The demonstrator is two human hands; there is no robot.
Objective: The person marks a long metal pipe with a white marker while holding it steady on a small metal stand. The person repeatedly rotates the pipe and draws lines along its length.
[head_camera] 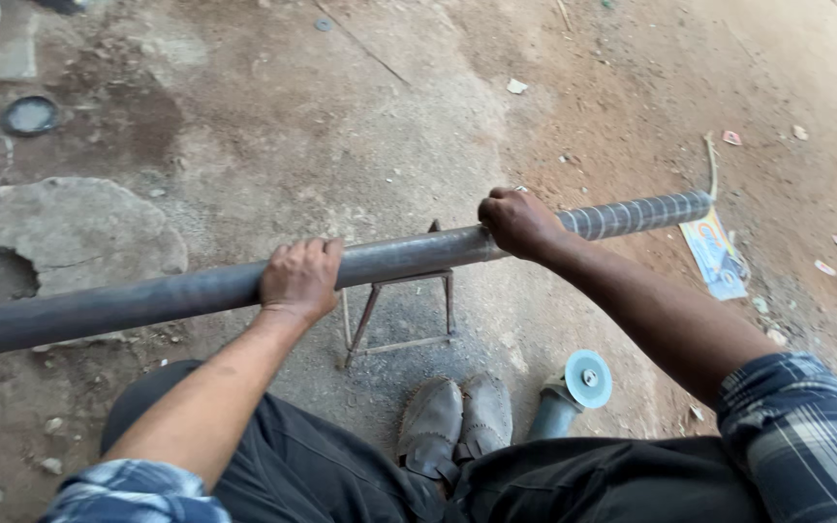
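A long dark steel pipe (409,257) runs across the view from lower left to upper right, resting on a small rusty metal stand (404,305). My left hand (300,279) is wrapped over the pipe left of the stand. My right hand (517,223) grips it just right of the stand. The pipe's far right end (646,213) is brighter, with ring marks along it. My grey shoes (457,416) are below the stand.
An angle grinder (569,392) with a teal-grey disc lies on the dirt by my right foot. A flat broken concrete slab (75,232) sits at left. A printed paper scrap (717,254) lies under the pipe's right end. A dark round lid (29,114) is at upper left.
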